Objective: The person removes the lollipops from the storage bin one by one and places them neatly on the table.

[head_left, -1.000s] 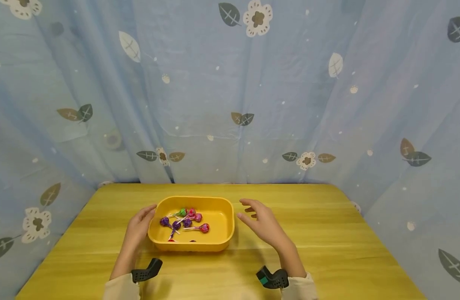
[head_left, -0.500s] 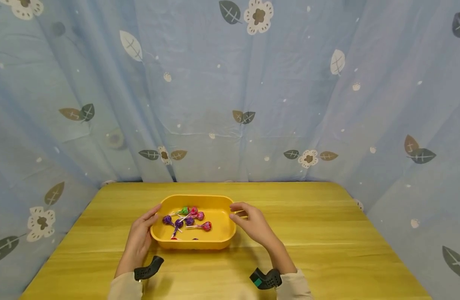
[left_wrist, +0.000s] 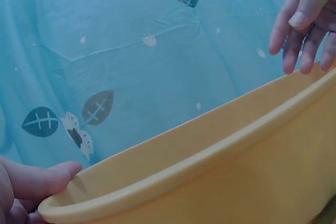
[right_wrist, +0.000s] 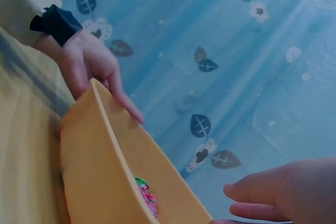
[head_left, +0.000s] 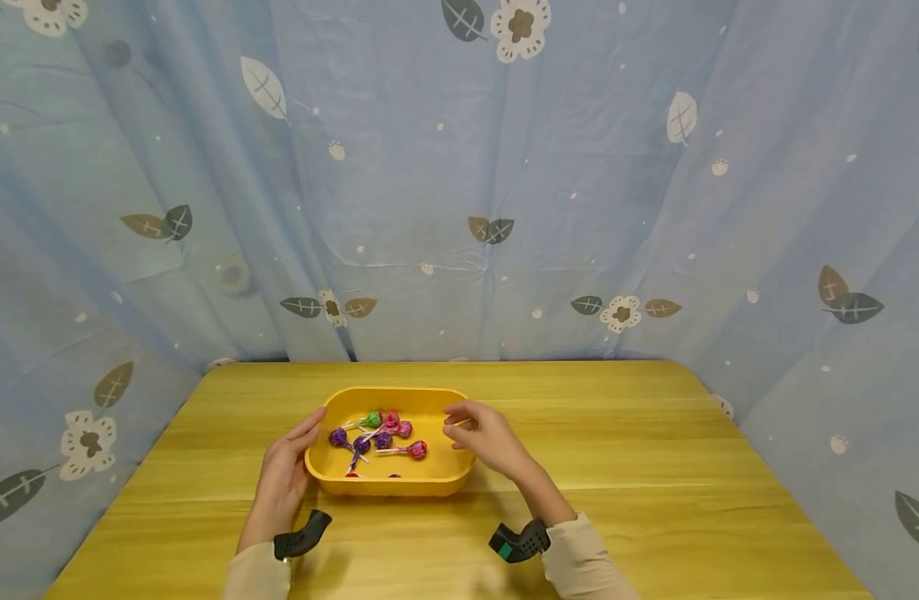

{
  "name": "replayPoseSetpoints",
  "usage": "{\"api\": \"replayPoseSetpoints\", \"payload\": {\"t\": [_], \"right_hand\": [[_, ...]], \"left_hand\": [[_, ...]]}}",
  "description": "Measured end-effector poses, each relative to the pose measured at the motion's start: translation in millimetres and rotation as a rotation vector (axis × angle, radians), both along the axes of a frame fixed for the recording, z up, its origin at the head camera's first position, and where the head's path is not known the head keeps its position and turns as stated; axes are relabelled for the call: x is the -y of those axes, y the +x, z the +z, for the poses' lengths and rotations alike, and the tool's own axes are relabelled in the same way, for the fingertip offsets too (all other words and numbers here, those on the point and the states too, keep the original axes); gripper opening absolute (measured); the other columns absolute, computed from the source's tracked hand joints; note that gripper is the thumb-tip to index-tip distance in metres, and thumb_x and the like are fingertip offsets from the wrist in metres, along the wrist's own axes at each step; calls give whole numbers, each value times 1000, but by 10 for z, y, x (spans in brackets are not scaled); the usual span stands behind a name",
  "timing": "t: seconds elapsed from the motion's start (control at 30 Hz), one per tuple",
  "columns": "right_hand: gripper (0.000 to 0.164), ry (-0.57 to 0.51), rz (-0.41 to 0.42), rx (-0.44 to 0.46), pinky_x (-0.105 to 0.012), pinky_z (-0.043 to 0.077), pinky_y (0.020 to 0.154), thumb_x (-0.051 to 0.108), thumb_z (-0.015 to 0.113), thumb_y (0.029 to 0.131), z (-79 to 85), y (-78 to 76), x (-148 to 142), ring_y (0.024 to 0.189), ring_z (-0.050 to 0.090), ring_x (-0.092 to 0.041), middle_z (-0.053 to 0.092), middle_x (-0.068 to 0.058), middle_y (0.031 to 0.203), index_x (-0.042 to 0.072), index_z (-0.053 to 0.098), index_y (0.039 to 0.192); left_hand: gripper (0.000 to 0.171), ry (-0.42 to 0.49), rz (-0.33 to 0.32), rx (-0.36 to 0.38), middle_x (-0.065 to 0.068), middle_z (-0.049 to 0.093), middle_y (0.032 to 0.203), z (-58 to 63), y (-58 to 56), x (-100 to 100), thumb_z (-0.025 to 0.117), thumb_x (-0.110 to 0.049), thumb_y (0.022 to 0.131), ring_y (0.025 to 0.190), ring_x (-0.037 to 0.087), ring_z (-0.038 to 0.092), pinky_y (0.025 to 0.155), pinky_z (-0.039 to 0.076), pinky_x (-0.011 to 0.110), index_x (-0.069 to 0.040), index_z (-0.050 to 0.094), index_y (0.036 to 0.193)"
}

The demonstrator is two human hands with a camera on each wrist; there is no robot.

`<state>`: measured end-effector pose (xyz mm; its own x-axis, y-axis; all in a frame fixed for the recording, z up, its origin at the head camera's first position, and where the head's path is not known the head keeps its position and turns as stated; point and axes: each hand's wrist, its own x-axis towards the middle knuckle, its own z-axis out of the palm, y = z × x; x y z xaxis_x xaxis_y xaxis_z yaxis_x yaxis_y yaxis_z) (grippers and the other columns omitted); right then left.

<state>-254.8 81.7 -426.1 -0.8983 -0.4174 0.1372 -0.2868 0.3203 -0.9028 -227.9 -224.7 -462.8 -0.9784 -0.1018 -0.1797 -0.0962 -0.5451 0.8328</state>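
Yellow box [head_left: 399,487]: sits left of centre in the lower half of the head view, long side across; probably so placed to give each hand an end.
Table [head_left: 654,500]: wood-grained, spans the lower part of the head view; bears the box flat, which likely keeps the contents settled.
Lollipops [head_left: 417,450]: inside the box, mostly toward its left and middle; heads purple, green, pink and red, white sticks crossing at odd angles, so likely dropped in loosely rather than sorted. Two more heads barely show behind the near wall.
Left hand [head_left: 282,471]: at the box's left end, fingers fairly straight along the outer wall and up to the rim; seems to steady that end. Whether the thumb presses, cannot tell.
Right hand [head_left: 489,437]: over the box's right end, fingers parted and gently bent, gap moderately wide, holding nothing; contact with the rim not certain. Left wrist view puts it upper right, fingertips hanging about the rim.
Black wrist mounts [head_left: 521,540]: one on each wrist, just past the pale sleeves [head_left: 257,575]; presumably set there to face each hand's work.
Curtain [head_left: 399,183]: blue, leaf-and-flower print, behind the table; perhaps hung as a backdrop.
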Motion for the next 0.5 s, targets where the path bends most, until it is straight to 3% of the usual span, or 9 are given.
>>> {"api": "replayPoseSetpoints", "payload": {"t": [0.13, 0.5], "right_hand": [[32, 15, 16, 33, -47, 57, 76, 12, 64, 94, 13, -59, 68, 95, 63, -36, 62, -12, 106, -1, 60, 123], [31, 186, 120, 58, -42, 58, 71, 12, 65, 93, -61, -277, 345, 84, 65, -32, 63, -10, 97, -6, 62, 119]], "left_hand": [[41, -9, 12, -9, 8, 21, 159, -12, -9, 4, 39, -2, 103, 144, 15, 14, 115, 18, 33, 0, 37, 144], [36, 41, 46, 1, 10, 25, 157, -24, -14, 2, 42, 0, 102, 143, 16, 19, 114, 21, 32, -1, 48, 137]]}}
